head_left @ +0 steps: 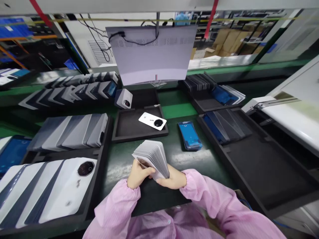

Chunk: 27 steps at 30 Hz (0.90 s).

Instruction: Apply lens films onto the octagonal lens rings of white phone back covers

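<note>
A thick stack of white phone back covers (152,154) is held up over the dark green bench, fanned slightly along its top. My left hand (139,174) grips its left side, with the thumb across the near face. On the right, my right hand (172,178) wraps the lower edge. Beyond the stack, one white phone back cover (152,120) with a round black camera ring lies face up in a black foam tray (124,127). To the right of my hands sits a neat pile of blue-filmed phone-sized sheets (190,135) on the bench.
Black trays at left hold rows of white and dark covers (74,132). A long black tray (264,166) with dark sheets stands at right. The back of a monitor (154,56) hangs ahead. White equipment (294,116) borders the far right.
</note>
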### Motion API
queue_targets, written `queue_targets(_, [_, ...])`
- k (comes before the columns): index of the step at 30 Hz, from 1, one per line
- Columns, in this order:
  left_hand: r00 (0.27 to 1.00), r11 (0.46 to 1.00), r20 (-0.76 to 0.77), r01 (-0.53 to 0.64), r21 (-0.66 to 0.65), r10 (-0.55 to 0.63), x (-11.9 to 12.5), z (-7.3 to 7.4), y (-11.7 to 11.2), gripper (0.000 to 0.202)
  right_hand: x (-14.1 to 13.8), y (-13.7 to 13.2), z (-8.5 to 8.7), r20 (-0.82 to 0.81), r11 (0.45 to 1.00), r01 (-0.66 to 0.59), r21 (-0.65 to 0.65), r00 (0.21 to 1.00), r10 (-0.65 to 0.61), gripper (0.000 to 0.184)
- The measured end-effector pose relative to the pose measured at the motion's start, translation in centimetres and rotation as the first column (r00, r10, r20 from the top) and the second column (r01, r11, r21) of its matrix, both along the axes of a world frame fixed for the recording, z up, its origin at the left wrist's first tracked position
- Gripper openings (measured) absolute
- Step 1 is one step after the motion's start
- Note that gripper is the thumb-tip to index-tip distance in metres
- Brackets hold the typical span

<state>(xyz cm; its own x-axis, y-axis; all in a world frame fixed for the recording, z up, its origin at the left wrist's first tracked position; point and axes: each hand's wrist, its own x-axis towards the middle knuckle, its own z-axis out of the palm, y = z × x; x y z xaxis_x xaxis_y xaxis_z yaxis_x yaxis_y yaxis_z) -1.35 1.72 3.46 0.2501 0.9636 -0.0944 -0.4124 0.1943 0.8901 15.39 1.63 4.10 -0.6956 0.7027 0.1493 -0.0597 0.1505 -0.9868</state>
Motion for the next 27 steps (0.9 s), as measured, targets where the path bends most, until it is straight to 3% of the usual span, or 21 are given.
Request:
queue_targets(5, [0.991, 0.993, 0.135, 0.0, -0.115, 0.016, 0.8, 0.1, -0.2, 0.044, 0.9, 0.1, 0.1, -0.09, 0.975, -0.098, -0.199, 0.993, 0.081, 0.07])
queue_targets(7, [0.984, 0.985, 0.17, -0.028, -0.173, 0.058, 1.0, 0.1, -0.2, 0.048, 1.2, 0.1, 0.2, -0.081, 0.964, -0.056, -0.259, 0.996, 0.036, 0.074])
queue_targets(12, [0.975, 0.966, 0.189, -0.07, -0.247, 0.119, 1.4, 0.1, -0.3, 0.064, 1.4, 0.3, 0.9, 0.035, 0.935, 0.233, -0.267, 0.972, -0.232, 0.06])
queue_targets(17, [0.969, 0.959, 0.24, 0.011, -0.282, 0.06, 1.4, -0.2, -0.4, 0.072, 1.5, 0.8, 1.1, -0.014, 0.91, 0.299, -0.288, 0.948, -0.317, 0.051])
queue_targets(22, [0.963, 0.96, 0.269, 0.055, -0.273, 0.022, 1.5, -0.4, -0.5, 0.073, 1.8, 1.2, 0.3, -0.019, 0.813, 0.52, -0.261, 0.839, -0.543, 0.035])
queue_targets(24, [0.963, 0.961, 0.269, 0.059, -0.271, 0.017, 1.5, -0.5, -0.6, 0.072, 2.0, 1.3, 0.1, -0.023, 0.811, 0.524, -0.26, 0.836, -0.548, 0.035])
queue_targets(27, [0.963, 0.961, 0.27, 0.052, -0.272, 0.024, 1.3, -0.8, -0.7, 0.07, 2.2, 1.4, 0.1, -0.047, 0.843, 0.435, -0.317, 0.88, -0.472, 0.039])
